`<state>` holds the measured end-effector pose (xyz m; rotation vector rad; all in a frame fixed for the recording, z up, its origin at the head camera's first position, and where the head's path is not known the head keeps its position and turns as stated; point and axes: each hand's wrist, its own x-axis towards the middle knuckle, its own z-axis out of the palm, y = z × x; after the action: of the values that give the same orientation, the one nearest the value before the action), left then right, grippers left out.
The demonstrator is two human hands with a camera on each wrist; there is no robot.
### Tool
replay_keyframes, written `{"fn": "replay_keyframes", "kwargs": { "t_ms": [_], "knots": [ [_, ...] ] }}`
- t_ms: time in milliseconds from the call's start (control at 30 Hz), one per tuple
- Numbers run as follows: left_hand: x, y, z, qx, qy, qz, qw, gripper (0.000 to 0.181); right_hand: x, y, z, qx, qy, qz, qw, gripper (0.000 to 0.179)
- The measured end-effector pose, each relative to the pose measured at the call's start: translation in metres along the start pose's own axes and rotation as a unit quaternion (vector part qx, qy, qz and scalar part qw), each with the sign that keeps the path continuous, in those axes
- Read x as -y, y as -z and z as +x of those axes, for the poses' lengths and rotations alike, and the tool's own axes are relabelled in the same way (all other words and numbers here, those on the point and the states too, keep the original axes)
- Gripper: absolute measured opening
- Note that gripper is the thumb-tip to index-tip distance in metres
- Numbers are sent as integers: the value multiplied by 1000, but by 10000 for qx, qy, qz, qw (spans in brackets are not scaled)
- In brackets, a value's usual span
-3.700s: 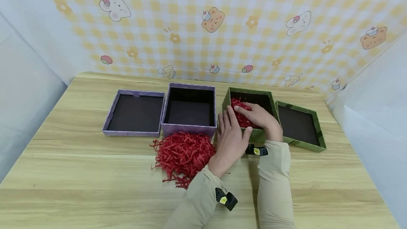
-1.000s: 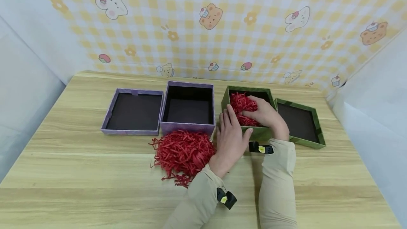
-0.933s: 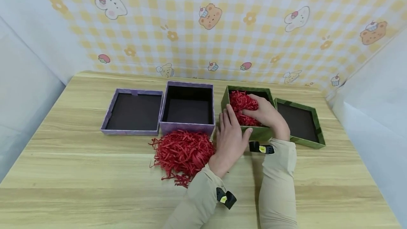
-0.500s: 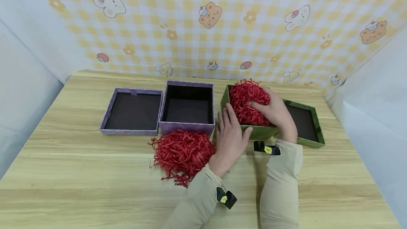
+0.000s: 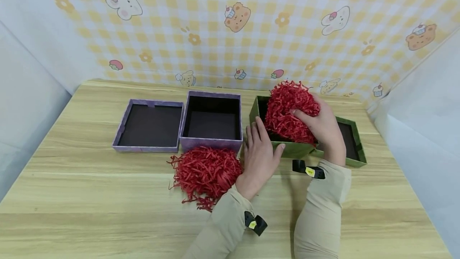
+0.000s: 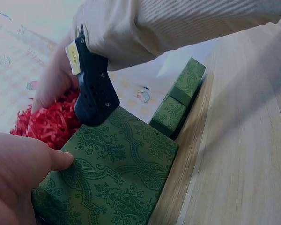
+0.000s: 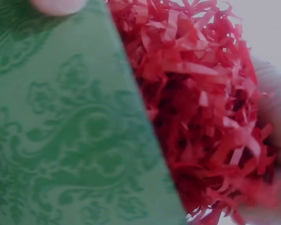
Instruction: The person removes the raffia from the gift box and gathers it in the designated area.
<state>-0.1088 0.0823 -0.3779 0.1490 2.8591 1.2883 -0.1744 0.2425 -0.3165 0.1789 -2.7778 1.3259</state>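
Note:
A wad of red shredded paper (image 5: 292, 111) rises over the rim of the green box (image 5: 292, 150), gripped by my right hand (image 5: 325, 127) from its right side, the thumb across its near face. Seen from the right wrist, the crinkled strips (image 7: 196, 103) bulge past the box edge. My left hand (image 5: 259, 159) rests against the green box's near left corner with its fingers straight. In the left wrist view its thumb (image 6: 61, 160) touches the patterned front wall (image 6: 117, 173). The box's dark inside shows at the wad's left.
A loose pile of red shredded paper (image 5: 206, 175) lies before an open purple box (image 5: 212, 144), left of my left hand. The purple lid (image 5: 145, 149) lies inside-up to its left. Right of the green box lies the green lid (image 5: 359, 147), partly behind my right arm.
My right hand has drawn the red shredded paper up and rightward out of the green box's depth, turning from reaching inside to holding a large wad at rim height. My left hand has stayed put.

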Motion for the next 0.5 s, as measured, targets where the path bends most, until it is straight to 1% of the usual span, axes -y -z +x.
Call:
{"fn": "replay_keyframes", "kwargs": {
  "t_ms": [100,167,333,500],
  "knots": [
    [1,0,0,-13,-10,-12,10000,92,3,3,-4,-88,-75,110,9999,53],
    [1,0,0,-3,-15,-49,10000,91,4,6,-6,-164,-109,89,9998,51],
    [1,0,1,50,-27,-194,9998,91,6,10,-8,-306,45,44,9995,49],
    [1,0,1,64,-9,-206,9998,92,7,14,-10,-369,166,67,9992,47]
  ]
}}
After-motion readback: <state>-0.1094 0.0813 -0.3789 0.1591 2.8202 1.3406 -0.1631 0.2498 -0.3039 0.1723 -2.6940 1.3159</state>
